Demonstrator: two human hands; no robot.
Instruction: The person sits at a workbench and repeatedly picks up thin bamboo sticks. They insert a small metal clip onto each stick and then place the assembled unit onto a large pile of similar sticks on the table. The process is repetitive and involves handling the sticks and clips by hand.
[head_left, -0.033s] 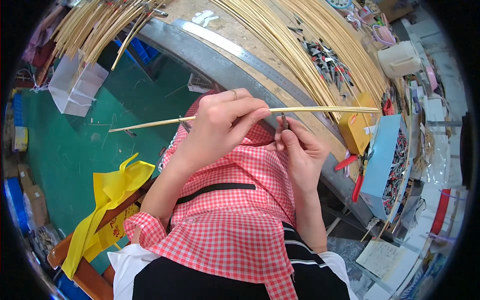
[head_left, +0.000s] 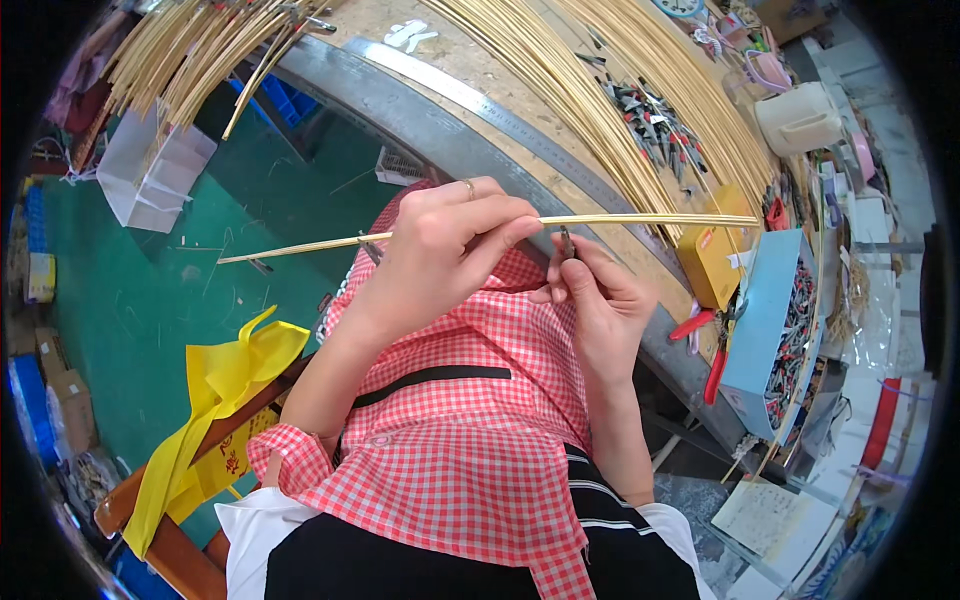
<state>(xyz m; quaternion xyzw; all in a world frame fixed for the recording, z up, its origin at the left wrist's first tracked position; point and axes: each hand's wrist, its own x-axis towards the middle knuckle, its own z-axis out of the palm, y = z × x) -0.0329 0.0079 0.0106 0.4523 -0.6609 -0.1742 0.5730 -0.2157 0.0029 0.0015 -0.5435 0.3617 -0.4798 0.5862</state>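
My left hand (head_left: pixel 450 250) is closed around a long thin bamboo strip (head_left: pixel 650 219) and holds it level in front of me. The strip runs from over the green floor on the left to the yellow box on the right. Just below the strip, my right hand (head_left: pixel 600 300) pinches a small dark metal piece (head_left: pixel 567 242) that points up and touches or nearly touches it. Both hands are over a red-and-white checked cloth (head_left: pixel 450 440) on my lap.
A workbench with a curved metal edge (head_left: pixel 420 110) carries bundles of bamboo strips (head_left: pixel 560 70), a yellow box (head_left: pixel 710 262), a blue box of small metal parts (head_left: pixel 775 330), red-handled pliers (head_left: pixel 715 360) and a white jug (head_left: pixel 800 120). Yellow ribbon (head_left: pixel 215 400) hangs at lower left.
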